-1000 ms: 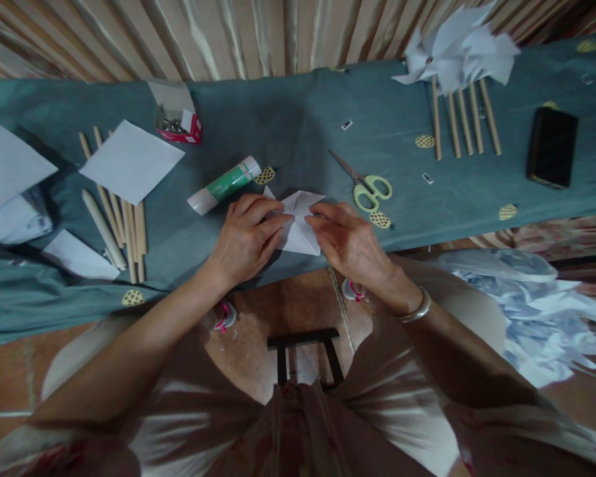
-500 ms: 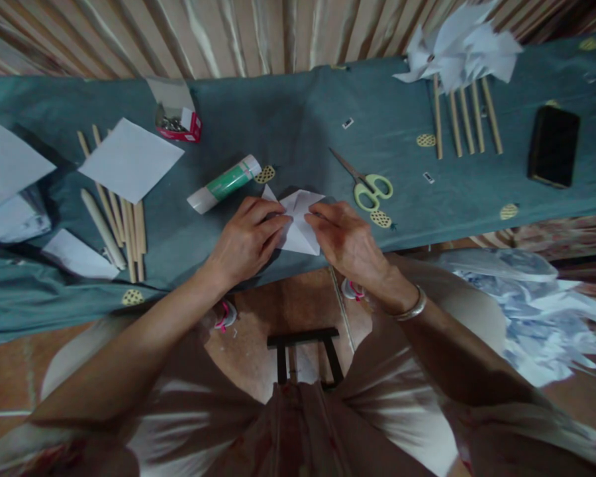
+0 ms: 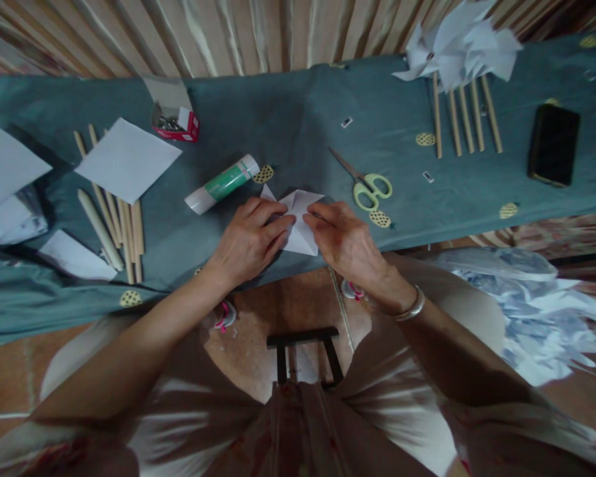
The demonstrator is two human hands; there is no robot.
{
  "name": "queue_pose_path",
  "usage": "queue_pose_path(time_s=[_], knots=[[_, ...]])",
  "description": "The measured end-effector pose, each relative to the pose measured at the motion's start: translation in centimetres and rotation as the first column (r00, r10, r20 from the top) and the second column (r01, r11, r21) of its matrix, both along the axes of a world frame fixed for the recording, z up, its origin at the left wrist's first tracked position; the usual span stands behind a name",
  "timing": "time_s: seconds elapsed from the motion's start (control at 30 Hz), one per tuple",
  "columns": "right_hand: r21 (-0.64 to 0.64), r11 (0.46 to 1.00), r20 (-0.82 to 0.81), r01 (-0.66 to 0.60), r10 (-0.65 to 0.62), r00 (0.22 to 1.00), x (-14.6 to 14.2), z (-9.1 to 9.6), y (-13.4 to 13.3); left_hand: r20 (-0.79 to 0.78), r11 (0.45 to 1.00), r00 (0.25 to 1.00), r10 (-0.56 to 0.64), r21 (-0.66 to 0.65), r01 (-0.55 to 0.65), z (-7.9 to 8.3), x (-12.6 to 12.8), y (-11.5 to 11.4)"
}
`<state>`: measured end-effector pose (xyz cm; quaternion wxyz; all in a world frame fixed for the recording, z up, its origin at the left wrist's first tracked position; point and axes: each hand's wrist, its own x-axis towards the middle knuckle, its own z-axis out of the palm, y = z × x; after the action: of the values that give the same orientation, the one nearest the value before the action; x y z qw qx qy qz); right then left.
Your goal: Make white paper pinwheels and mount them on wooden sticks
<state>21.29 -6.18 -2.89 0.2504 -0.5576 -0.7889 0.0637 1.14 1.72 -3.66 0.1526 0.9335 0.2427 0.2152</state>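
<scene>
1. nearest me, beside the right leg [image 3: 467, 288], a clear bag [image 3: 501, 265] holds white scraps [image 3: 551, 318]; i suspect it sits low to spare room above.
2. at the near edge of the worktop [image 3: 288, 109], the folded paper [image 3: 302, 235] lies between my two hands.
3. my left hand [image 3: 248, 238] is pinching the paper's left side, thumb and fingers drawn together; my right hand [image 3: 345, 240] is grasping its right edge the same way. i'd judge the grip from both sides keeps the folds from springing open.
4. one sharp tip of the paper points away from me, leaning left; another corner reaches far right, a third near right. the fingers cover much of it, so i can't make out a clear long axis.
5. just past the left hand, the tube [image 3: 223, 184] slants, far end to the right. past the right hand, the scissors [image 3: 360, 179] point away and left, handles this way, probably for easy reach.
6. further left, a sheet [image 3: 129, 159] rests across sticks [image 3: 128, 232]; the red box [image 3: 186, 129] stands open beyond.
7. far right, pinwheels [image 3: 461, 53] lie stems toward me, seemingly to spare their vanes, with the phone [image 3: 553, 144] near.
8. behind everything hangs a curtain [image 3: 278, 33].
</scene>
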Motion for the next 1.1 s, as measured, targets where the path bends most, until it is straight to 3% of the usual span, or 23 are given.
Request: queue_pose_path(time_s=[0.27, 0.47, 0.67, 0.83, 1.1], knots=[[-0.042, 0.999, -0.023, 0.014, -0.015, 1.0, -0.1, 0.1, -0.1, -0.062, 0.994, 0.997, 0.037, 0.101, -0.03, 0.3, 0.2, -0.2], [-0.059, 0.998, -0.042, 0.029, -0.031, 0.999, -0.1, 0.0, -0.3, -0.012, 0.977, 0.998, 0.068, 0.204, -0.064, -0.1, 0.3, -0.1], [-0.038, 0.998, -0.069, 0.05, -0.052, 0.996, 0.1, 0.0, -0.4, -0.004, 0.993, 0.996, 0.09, 0.075, -0.09, -0.1, 0.5, -0.6], [-0.05, 0.996, -0.108, 0.077, -0.082, 0.991, 0.2, 0.2, -0.4, 0.01, 0.994, 0.998, 0.069, 0.079, -0.07, -0.3, 0.8, -0.8], [0.021, 0.996, -0.041, 0.089, -0.088, 0.995, 0.0, 0.4, -0.1, 0.033, 0.999, 0.999, 0.025, 0.028, -0.026, -0.1, 1.4, -0.7]])
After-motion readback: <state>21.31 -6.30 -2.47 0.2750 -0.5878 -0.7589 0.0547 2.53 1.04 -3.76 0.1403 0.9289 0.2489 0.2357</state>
